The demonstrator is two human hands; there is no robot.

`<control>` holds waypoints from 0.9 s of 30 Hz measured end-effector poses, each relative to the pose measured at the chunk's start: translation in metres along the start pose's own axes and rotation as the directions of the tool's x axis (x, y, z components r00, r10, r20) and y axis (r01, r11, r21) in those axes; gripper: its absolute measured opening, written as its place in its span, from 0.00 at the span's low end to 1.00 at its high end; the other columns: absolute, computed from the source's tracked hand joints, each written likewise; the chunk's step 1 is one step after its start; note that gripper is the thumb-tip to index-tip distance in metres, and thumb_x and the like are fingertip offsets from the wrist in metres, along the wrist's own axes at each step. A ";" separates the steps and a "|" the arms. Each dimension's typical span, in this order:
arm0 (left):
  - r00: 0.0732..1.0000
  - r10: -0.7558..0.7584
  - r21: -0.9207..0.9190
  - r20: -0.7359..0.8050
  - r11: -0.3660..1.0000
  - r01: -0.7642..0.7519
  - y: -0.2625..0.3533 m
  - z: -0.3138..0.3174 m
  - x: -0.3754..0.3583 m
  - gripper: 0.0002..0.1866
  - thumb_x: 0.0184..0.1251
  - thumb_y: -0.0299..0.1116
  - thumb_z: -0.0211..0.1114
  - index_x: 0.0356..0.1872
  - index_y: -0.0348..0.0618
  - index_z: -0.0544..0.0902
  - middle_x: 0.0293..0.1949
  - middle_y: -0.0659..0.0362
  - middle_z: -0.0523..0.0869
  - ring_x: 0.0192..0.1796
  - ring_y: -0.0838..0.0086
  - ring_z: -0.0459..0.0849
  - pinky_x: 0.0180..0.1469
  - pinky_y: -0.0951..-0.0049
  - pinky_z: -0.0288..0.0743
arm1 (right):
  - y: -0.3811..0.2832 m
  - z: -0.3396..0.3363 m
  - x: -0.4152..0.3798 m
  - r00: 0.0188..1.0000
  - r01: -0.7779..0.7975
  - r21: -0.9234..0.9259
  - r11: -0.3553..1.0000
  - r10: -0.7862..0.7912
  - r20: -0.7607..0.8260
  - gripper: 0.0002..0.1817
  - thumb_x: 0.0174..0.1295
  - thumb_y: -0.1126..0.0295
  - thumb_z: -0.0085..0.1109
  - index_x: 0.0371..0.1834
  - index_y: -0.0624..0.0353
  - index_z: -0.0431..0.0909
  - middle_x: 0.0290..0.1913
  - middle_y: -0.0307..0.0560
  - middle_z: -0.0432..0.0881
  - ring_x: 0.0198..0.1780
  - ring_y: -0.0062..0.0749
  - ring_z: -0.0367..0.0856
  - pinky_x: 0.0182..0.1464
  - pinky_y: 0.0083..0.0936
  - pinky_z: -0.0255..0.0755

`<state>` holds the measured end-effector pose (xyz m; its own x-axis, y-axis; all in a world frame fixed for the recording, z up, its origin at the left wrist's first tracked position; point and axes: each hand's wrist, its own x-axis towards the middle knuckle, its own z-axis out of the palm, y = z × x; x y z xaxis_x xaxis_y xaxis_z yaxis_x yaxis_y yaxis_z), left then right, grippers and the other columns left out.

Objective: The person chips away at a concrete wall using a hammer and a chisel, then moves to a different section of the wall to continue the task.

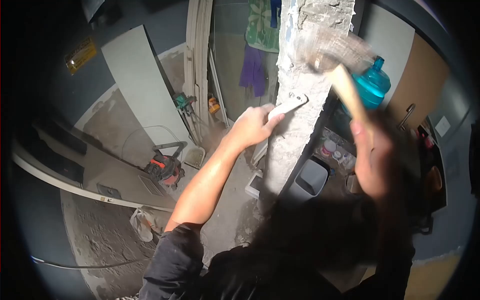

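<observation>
My left hand (256,124) is closed around a flat white tool (291,104), whose rounded end has a dark spot and lies over the top of the rough, plaster-like wall (295,132). Further along the same ledge, my right hand (376,157) grips a wooden-handled tool by its pale handle (347,90). That tool's broad brownish head (345,50) is smeared by motion and overlaps the far part of the wall top, so I cannot tell its exact kind. Dark shadow covers much of the right forearm.
Right of the wall stand a teal water bottle (372,86) and a grey bin (309,179). On the left floor sits a red-and-black vacuum cleaner (165,167), near a leaning white panel (142,80). A purple cloth (253,72) hangs beyond the wall.
</observation>
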<state>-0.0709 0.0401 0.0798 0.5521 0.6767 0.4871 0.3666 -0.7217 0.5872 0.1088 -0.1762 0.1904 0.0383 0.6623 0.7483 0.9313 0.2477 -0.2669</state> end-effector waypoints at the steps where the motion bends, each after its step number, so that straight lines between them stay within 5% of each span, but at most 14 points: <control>1: 1.000 0.001 -0.007 0.008 1.000 -0.001 -0.003 -0.001 0.001 0.19 0.74 0.46 0.64 0.45 0.37 0.84 0.24 0.46 0.84 0.28 0.59 0.86 0.35 0.60 0.77 | -0.019 -0.002 0.005 0.989 -0.149 0.030 0.988 0.149 -0.009 0.08 0.72 0.69 0.59 0.44 0.62 0.74 0.27 0.61 0.80 0.33 0.64 0.82 0.31 0.46 0.72; 3: 0.999 0.044 -0.007 0.031 0.999 -0.044 -0.008 -0.003 0.002 0.19 0.74 0.46 0.64 0.47 0.37 0.85 0.25 0.46 0.84 0.29 0.59 0.86 0.36 0.61 0.77 | -0.020 0.011 0.004 0.989 -0.119 -0.051 0.992 0.114 -0.097 0.09 0.72 0.67 0.59 0.43 0.62 0.73 0.27 0.60 0.80 0.32 0.64 0.82 0.31 0.46 0.72; 5: 0.998 0.028 -0.074 0.056 0.997 -0.024 -0.016 -0.001 0.002 0.19 0.74 0.46 0.64 0.48 0.38 0.85 0.26 0.46 0.85 0.29 0.57 0.86 0.37 0.61 0.77 | 0.007 0.033 -0.012 0.999 -0.031 -0.122 0.992 0.032 0.002 0.11 0.73 0.65 0.58 0.41 0.61 0.72 0.26 0.61 0.80 0.31 0.65 0.82 0.31 0.49 0.72; 7: 0.995 0.094 -0.063 0.023 0.994 -0.093 -0.022 -0.001 0.004 0.18 0.74 0.46 0.64 0.48 0.39 0.85 0.27 0.45 0.86 0.29 0.56 0.86 0.37 0.60 0.78 | 0.021 0.054 -0.026 0.955 -0.151 -0.284 0.947 0.214 0.204 0.13 0.74 0.62 0.57 0.39 0.60 0.69 0.24 0.64 0.79 0.30 0.67 0.81 0.31 0.56 0.71; 13: 0.988 0.138 -0.056 0.062 0.989 -0.135 -0.025 -0.007 0.008 0.18 0.74 0.45 0.64 0.47 0.38 0.85 0.26 0.45 0.85 0.29 0.58 0.85 0.37 0.61 0.77 | -0.021 0.038 -0.007 0.994 -0.097 -0.277 0.956 0.107 0.020 0.12 0.72 0.63 0.60 0.39 0.59 0.70 0.27 0.63 0.80 0.32 0.65 0.81 0.32 0.55 0.73; 15: 0.991 0.101 -0.090 0.086 0.992 -0.093 -0.024 -0.010 0.009 0.18 0.72 0.47 0.64 0.47 0.42 0.86 0.33 0.43 0.88 0.39 0.45 0.87 0.44 0.54 0.79 | -0.033 0.035 0.001 0.988 -0.073 -0.085 0.994 0.060 -0.144 0.12 0.71 0.63 0.62 0.40 0.59 0.71 0.30 0.62 0.81 0.34 0.64 0.82 0.33 0.54 0.74; 17: 0.988 0.103 -0.079 0.117 0.992 -0.094 -0.027 -0.012 0.013 0.18 0.72 0.47 0.64 0.48 0.42 0.86 0.33 0.43 0.88 0.40 0.46 0.87 0.45 0.55 0.80 | -0.025 0.040 -0.002 0.988 -0.083 -0.081 0.993 0.071 -0.137 0.12 0.71 0.64 0.61 0.40 0.59 0.71 0.32 0.64 0.81 0.36 0.64 0.82 0.34 0.53 0.74; 19: 0.987 0.069 -0.079 0.145 0.995 -0.058 -0.027 -0.013 0.014 0.18 0.72 0.47 0.64 0.48 0.41 0.86 0.33 0.43 0.88 0.40 0.47 0.88 0.46 0.56 0.80 | -0.008 0.050 -0.015 0.974 -0.182 -0.332 0.926 0.216 0.070 0.11 0.72 0.63 0.59 0.40 0.59 0.71 0.30 0.64 0.82 0.36 0.64 0.83 0.34 0.54 0.74; 23: 0.988 0.080 -0.062 0.135 0.995 -0.072 -0.029 -0.016 0.018 0.18 0.72 0.46 0.65 0.48 0.41 0.86 0.33 0.43 0.88 0.39 0.48 0.88 0.45 0.57 0.79 | 0.004 0.047 -0.011 0.931 -0.220 -0.452 0.864 0.324 0.166 0.13 0.73 0.61 0.57 0.40 0.59 0.71 0.29 0.64 0.82 0.35 0.65 0.83 0.35 0.55 0.75; 25: 0.982 0.116 -0.082 0.146 0.991 -0.105 -0.029 -0.017 0.018 0.18 0.74 0.45 0.64 0.45 0.37 0.85 0.27 0.48 0.84 0.29 0.65 0.82 0.39 0.62 0.76 | -0.011 0.040 -0.005 0.988 -0.143 -0.341 0.929 0.157 0.013 0.14 0.74 0.59 0.56 0.40 0.60 0.72 0.27 0.64 0.82 0.34 0.66 0.82 0.35 0.56 0.75; 27: 0.981 0.134 -0.099 0.138 0.988 -0.121 -0.026 -0.019 0.020 0.18 0.73 0.45 0.64 0.44 0.37 0.85 0.26 0.49 0.84 0.29 0.66 0.81 0.39 0.63 0.76 | -0.022 0.038 0.001 0.991 -0.131 -0.274 0.953 0.123 -0.047 0.15 0.74 0.59 0.57 0.40 0.61 0.71 0.28 0.65 0.81 0.34 0.66 0.82 0.35 0.56 0.75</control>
<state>-0.0840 0.0752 0.0863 0.6944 0.5474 0.4671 0.2213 -0.7801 0.5852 0.0745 -0.1545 0.1743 0.1693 0.6537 0.7375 0.9815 -0.0442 -0.1862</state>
